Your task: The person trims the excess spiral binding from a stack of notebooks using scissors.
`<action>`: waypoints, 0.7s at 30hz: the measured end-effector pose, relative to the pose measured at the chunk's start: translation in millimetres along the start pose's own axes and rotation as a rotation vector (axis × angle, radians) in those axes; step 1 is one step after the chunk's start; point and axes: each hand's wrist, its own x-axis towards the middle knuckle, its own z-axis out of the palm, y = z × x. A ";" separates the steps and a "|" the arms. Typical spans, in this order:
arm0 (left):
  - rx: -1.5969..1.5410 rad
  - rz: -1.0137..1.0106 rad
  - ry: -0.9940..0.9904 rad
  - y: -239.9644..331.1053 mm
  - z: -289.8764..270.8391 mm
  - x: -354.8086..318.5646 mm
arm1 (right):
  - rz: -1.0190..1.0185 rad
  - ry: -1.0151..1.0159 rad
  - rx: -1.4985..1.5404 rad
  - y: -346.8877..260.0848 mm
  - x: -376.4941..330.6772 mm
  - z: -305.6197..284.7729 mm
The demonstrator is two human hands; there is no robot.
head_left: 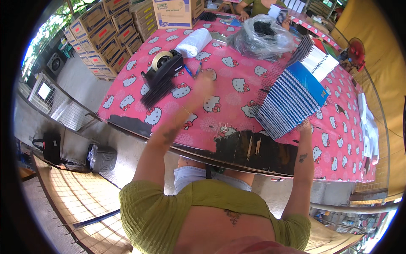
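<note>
The left hand [204, 80] reaches out over the pink cartoon-cat tabletop [220, 114], blurred, so whether it is open or closed cannot be told; it hovers just beside two blue pens [192, 70] and near the black tape dispenser [163, 67], which carries one roll of pale tape. The right hand [305, 125] rests at the near lower corner of the fanned stack of blue spiral notebooks [292, 99], fingers against the edge; its grip cannot be made out. The stack lies on the right half of the tabletop, leaning away from the person, with white pages showing at its far end.

One black strip of binding combs [156, 93] lies in front of the dispenser. One white wrapped roll [193, 42] sits beyond it, and one clear plastic bag [260, 38] holding dark coils stands at the far middle. A brown carton with a blue and white label [175, 12] stands at the far edge. Left of the tabletop, brown cartons [105, 36] are stacked many high, each with a red label on its side. A red fan [356, 51] stands at the right. Another person's hands [243, 17] work at the far end
</note>
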 end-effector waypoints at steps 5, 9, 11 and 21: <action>0.324 0.120 -0.400 -46.3 -14.6 22.9 | -0.547 -0.037 -0.363 -87.3 -43.0 22.9; 0.062 0.349 -0.283 25.0 -26.1 -9.2 | -0.978 -0.017 -0.668 -158.7 -152.1 128.4; -0.156 0.326 -0.095 47.3 -38.2 -25.0 | -1.053 -0.140 -0.921 -162.7 -181.1 178.2; -0.587 0.273 0.007 81.6 -21.7 86.5 | -0.644 -0.994 -1.069 -5.3 -226.2 245.3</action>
